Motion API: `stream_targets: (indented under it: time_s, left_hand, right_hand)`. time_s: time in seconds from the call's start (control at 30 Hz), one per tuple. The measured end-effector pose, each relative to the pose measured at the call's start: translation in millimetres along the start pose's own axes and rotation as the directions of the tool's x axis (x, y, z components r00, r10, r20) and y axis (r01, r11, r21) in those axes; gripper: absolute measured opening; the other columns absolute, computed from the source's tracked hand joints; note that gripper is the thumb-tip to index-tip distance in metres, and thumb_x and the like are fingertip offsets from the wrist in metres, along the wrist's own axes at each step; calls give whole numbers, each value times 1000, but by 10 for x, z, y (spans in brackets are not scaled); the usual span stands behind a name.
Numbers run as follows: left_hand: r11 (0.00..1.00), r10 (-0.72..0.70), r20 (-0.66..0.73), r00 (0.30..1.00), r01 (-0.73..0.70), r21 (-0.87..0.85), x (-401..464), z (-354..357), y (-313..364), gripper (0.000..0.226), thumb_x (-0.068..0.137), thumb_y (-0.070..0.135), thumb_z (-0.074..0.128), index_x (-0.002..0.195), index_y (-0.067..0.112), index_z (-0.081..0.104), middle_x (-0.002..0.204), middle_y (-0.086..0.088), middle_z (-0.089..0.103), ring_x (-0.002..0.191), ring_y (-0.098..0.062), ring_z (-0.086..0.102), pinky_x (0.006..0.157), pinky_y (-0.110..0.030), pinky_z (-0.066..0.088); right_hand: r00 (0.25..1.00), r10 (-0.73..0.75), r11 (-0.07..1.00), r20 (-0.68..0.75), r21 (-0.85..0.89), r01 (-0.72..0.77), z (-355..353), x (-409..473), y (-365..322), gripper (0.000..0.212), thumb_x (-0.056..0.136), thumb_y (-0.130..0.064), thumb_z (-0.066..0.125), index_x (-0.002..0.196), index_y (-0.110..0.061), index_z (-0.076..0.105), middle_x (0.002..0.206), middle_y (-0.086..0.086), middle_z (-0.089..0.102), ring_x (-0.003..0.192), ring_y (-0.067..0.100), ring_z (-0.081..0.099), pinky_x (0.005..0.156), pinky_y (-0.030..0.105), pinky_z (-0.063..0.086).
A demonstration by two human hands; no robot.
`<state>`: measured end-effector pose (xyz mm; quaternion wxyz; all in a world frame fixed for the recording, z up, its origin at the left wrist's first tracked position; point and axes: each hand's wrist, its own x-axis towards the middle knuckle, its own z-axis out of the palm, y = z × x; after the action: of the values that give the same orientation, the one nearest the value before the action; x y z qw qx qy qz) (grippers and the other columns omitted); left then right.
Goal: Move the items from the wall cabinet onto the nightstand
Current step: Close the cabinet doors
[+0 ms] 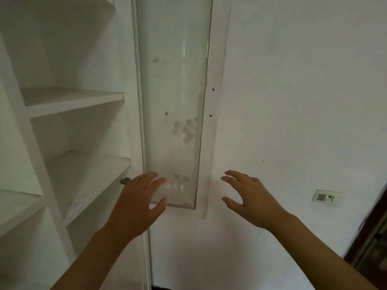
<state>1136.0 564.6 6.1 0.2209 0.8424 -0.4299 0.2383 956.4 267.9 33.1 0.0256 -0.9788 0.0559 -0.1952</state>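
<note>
With the cabinet (69, 114) standing open at the left of the frame, a person is holding both hands, left (137, 203) and right (248, 197), spread and empty before its glass door (173, 101) at centre. No items are showing on the shelves (71, 99); the nightstand is out of view. Checking every shelf before closing looks wise.

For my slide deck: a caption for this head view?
Both open hands, left hand and right hand, raised before the glass door of a bare-shelved wall cabinet.
</note>
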Motion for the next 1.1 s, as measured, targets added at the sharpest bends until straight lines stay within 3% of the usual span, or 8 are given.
stream_targets:
  time_s: [0.2, 0.43, 0.73, 0.9, 1.1]
  left_hand:
    - [999, 48, -6, 999, -48, -6, 447, 146, -79, 55, 93, 54, 47, 139, 26, 57, 144, 2, 57, 133, -20, 52, 112, -40, 38]
    - [997, 69, -55, 996, -68, 22, 918, 387, -106, 52, 95, 51, 50, 140, 27, 55, 144, 4, 55, 134, -17, 50, 113, -38, 38]
    - [993, -2, -103, 995, 14, 116, 1701, 773, 170, 58, 96, 59, 46, 146, 30, 51, 151, 6, 49, 140, -17, 43, 117, -44, 36]
    - [979, -61, -103, 993, 79, 187, 2041, 926, 324, 59, 98, 59, 50, 150, 32, 44, 153, 8, 45, 141, -14, 37, 117, -33, 26]
    - [955, -139, -113, 984, 163, 246, 2204, 1106, 561, 62, 96, 64, 41, 150, 33, 43, 154, 7, 45, 141, -16, 38, 119, -45, 34]
  right_hand:
    - [998, 0, 1000, -65, -14, -1, -65, 471, 221, 63, 102, -59, 47, 158, -31, 36, 164, -9, 36, 149, 11, 34, 120, 35, 30]
    - [988, -62, 998, -138, -16, 61, -122, 1168, 671, 65, 103, -58, 48, 159, -29, 34, 165, -7, 35, 150, 13, 32, 122, 38, 29]
    - [963, -200, 979, -180, 13, 206, -46, 2094, 1455, 65, 102, -55, 51, 158, -27, 36, 164, -6, 36, 149, 12, 32, 120, 37, 30]
    - [939, -292, 948, -184, 78, 310, 39, 2335, 1719, 65, 102, -52, 54, 159, -26, 36, 163, -5, 37, 149, 13, 32, 120, 34, 27]
    - [890, -413, 889, -192, 125, 440, 100, 2510, 1864, 69, 101, -53, 54, 161, -30, 30, 164, -9, 34, 149, 8, 29, 120, 31, 26]
